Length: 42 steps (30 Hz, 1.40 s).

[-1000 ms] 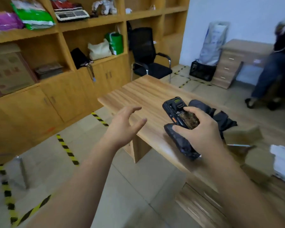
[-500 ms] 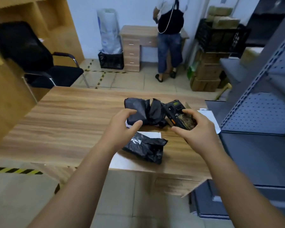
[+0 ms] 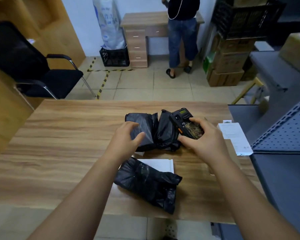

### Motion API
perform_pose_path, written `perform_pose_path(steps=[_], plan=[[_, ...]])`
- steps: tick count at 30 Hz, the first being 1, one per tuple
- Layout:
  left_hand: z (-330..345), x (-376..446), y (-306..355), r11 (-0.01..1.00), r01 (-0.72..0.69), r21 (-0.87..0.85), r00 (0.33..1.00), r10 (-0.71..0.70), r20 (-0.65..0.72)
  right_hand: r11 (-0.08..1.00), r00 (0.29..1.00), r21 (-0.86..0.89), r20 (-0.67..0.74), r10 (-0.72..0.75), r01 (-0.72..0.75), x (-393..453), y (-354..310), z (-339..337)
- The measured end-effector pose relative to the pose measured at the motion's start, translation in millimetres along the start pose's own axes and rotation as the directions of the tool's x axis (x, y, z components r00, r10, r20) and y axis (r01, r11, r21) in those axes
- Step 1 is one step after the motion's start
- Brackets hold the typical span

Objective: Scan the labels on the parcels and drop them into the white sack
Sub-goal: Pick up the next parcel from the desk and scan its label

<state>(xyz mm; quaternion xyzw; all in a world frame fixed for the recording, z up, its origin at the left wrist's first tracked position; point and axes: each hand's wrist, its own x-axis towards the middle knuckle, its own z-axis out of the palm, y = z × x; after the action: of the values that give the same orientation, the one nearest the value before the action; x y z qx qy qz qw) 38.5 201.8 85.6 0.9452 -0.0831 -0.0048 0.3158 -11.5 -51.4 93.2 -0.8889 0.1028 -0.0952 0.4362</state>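
1. Head view, the setting: wood-grain worktop (image 3: 62, 135) filled the middle of the frame, with a black office chair (image 3: 33, 70) behind it on the left, grey perforated shelving (image 3: 284, 132) on the right, and another person (image 3: 182, 32) standing at a small desk by the far wall. A second earlier the view had faced the wooden cupboards to the left; it had since swung round to square up on the parcels.

2. Head view, the hands: the left hand (image 3: 126, 137), which had hung spread in the air off the worktop's edge a second before, had come down onto the far black parcel (image 3: 142, 125), fingers loosely curved over its near side; whether they had closed on it I could not tell. The right hand (image 3: 203, 137) still gripped the handheld scanner (image 3: 185, 123), fingers wrapped round its body, held just beside that parcel's crumpled right half.

3. Head view, the task's things: a second black parcel (image 3: 149, 184) lay nearer the body, partly over a white sheet (image 3: 159, 164); more white paper (image 3: 234, 135) sat at the right edge. No white sack was identifiable with certainty.

4. Judgement: the far parcel looked to be next for scanning, probably needing a turn to expose its label, which was not visible.
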Motion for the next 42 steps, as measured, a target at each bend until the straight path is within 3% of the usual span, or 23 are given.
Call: perform_pose_path(steps=[5, 12, 17, 23, 28, 32, 35, 38, 40, 42], plan=[[48.0, 46.7, -20.6, 0.986, 0.151, 0.066, 0.987, -0.154, 0.043, 0.999, 0.999, -0.046, 0.039, 0.006, -0.004, 42.9, 21.8, 16.7], [104.1, 71.7, -40.5, 0.895, 0.295, 0.335, 0.921, -0.360, 0.147, 0.996, 0.992, -0.072, 0.114, 0.060, -0.052, 66.3, 39.9, 44.2], [114.8, 82.2, -47.5, 0.869, 0.271, 0.414, 0.937, -0.336, 0.092, 0.994, 0.988, -0.074, 0.127, 0.093, -0.084, 73.3, 40.4, 61.3], [87.4, 99.0, -86.0, 0.908, 0.151, 0.391, 0.939, -0.255, 0.231, 0.987, 0.982, -0.089, 0.125, 0.143, -0.133, 70.3, 32.2, 76.0], [85.6, 100.2, -96.4, 0.880, 0.212, 0.425, 0.932, -0.313, 0.184, 0.984, 0.983, -0.088, 0.084, 0.162, -0.154, 63.0, 28.8, 78.5], [78.6, 104.4, -88.7, 0.925, 0.260, 0.276, 0.954, -0.290, 0.076, 0.983, 0.982, -0.069, 0.071, 0.173, -0.168, 60.8, 30.7, 73.5], [71.1, 110.7, -82.0, 0.939, 0.333, -0.089, 0.942, -0.328, 0.067, 0.985, 0.983, -0.040, 0.071, 0.169, -0.167, 61.0, 28.6, 70.4], [63.1, 113.6, -72.3, 0.714, 0.432, -0.550, 0.899, -0.386, 0.206, 0.988, 0.984, -0.014, 0.081, 0.156, -0.155, 60.8, 26.1, 67.2], [58.2, 109.8, -69.8, 0.710, 0.433, -0.555, 0.901, -0.358, 0.245, 0.989, 0.984, -0.025, 0.096, 0.149, -0.148, 60.1, 25.5, 64.4], [53.9, 106.7, -67.8, 0.831, 0.329, -0.448, 0.943, -0.270, 0.192, 0.990, 0.985, -0.021, 0.103, 0.141, -0.140, 59.7, 26.8, 61.7]])
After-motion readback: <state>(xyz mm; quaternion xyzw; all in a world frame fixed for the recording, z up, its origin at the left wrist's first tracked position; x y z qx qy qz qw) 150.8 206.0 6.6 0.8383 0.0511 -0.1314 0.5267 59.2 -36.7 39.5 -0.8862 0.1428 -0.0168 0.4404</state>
